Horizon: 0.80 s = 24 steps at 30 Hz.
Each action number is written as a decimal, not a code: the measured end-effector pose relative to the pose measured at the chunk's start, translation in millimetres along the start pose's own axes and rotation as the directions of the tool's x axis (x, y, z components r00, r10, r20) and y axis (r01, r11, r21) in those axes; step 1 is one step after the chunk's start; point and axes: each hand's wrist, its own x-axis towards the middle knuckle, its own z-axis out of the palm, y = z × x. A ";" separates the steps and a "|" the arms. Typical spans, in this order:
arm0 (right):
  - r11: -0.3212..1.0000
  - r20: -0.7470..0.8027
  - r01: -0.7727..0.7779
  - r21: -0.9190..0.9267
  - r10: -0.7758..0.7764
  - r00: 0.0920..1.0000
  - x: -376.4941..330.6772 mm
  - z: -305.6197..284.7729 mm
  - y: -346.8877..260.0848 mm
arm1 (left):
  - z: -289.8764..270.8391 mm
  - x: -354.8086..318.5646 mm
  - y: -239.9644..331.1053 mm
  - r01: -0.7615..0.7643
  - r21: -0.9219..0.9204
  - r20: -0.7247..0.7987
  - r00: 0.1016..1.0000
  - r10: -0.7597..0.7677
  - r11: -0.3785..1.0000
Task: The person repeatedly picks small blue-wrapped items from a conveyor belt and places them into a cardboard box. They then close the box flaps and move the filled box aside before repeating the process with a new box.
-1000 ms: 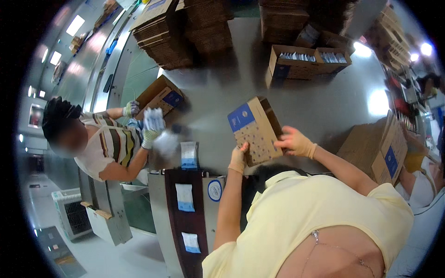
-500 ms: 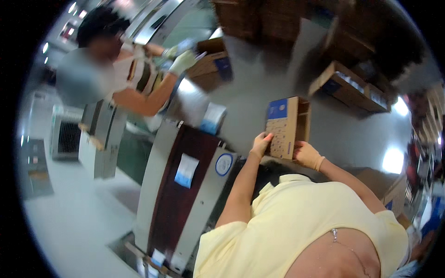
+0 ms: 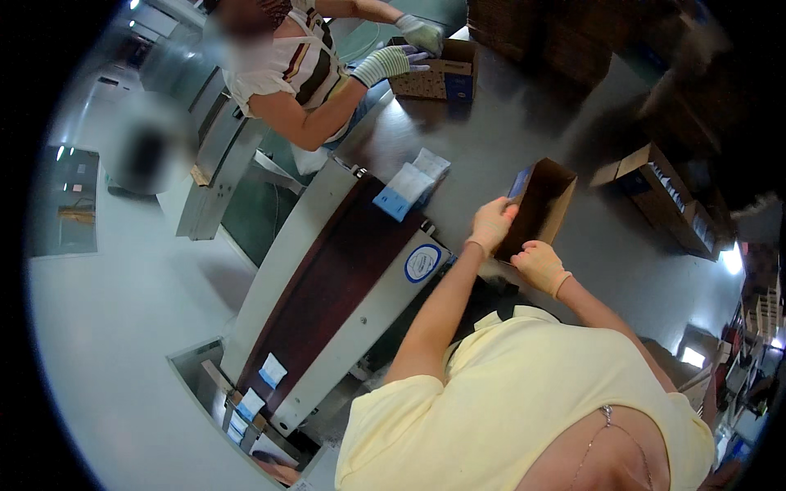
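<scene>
Cardboard carton [image 3: 557,199] tipped, mouth now facing up! Left hand [image 3: 491,224] grips left wall; right hand [image 3: 539,268] curls at near rim, hold unclear. Likely light, stiff; grab walls.

Grey table [image 3: 606,262]: open carton [image 3: 655,204] of packets, second carton [image 3: 430,86], cardboard stack [image 3: 540,37]. Dark red belt [image 3: 327,262]: small blue-white packet [image 3: 273,371].

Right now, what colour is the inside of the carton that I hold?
The cardboard carton is brown inside; the head view shows it best.
</scene>
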 end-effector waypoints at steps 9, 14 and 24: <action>0.996 0.079 0.082 -0.032 -0.080 0.994 6.5 3.6 2.4 | -3.9 -8.4 -17.3 -0.183 0.569 -0.159 0.932 0.326 0.802; 0.987 0.036 0.145 -0.066 -0.143 0.989 4.3 10.6 9.3 | 8.1 -37.2 -6.4 -0.083 0.788 -0.173 0.921 0.349 0.610; 0.994 -0.071 -0.020 -0.104 0.013 0.997 -3.8 -4.1 6.1 | 13.7 -6.3 -10.8 0.050 0.501 0.113 0.986 -0.122 0.864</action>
